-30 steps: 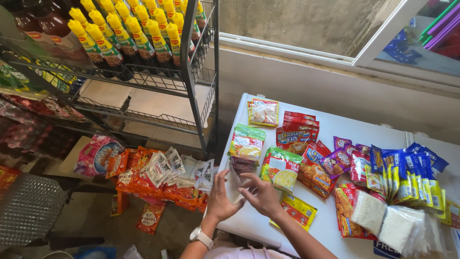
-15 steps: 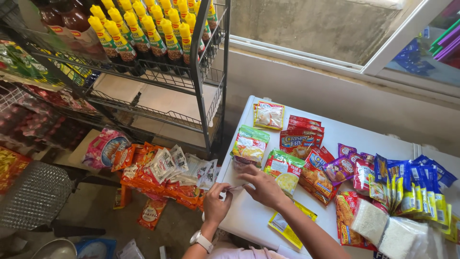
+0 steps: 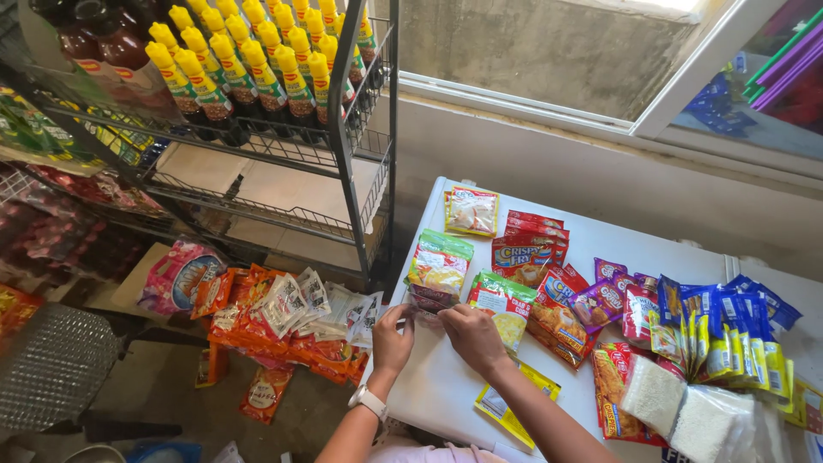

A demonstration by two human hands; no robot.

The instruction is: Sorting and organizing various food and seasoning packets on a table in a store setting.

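At the near edge of the white table (image 3: 446, 386), we hold a stack of green-topped packets (image 3: 437, 270) by its lower end, our left hand (image 3: 393, 339) and right hand (image 3: 471, 336) both pinching it with curled fingers. The stack lies flat just beside more packets, red and purple ones (image 3: 591, 300). A wire shelf (image 3: 343, 154) with yellow-capped bottles (image 3: 249, 64) stands to the left.

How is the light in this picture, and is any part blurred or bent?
Head view: daylight enters through the window, the white table is bright, and the shelf rack side is dimmer; both hands, left hand and right hand, look sharp; straight edges bow slightly towards the corners.
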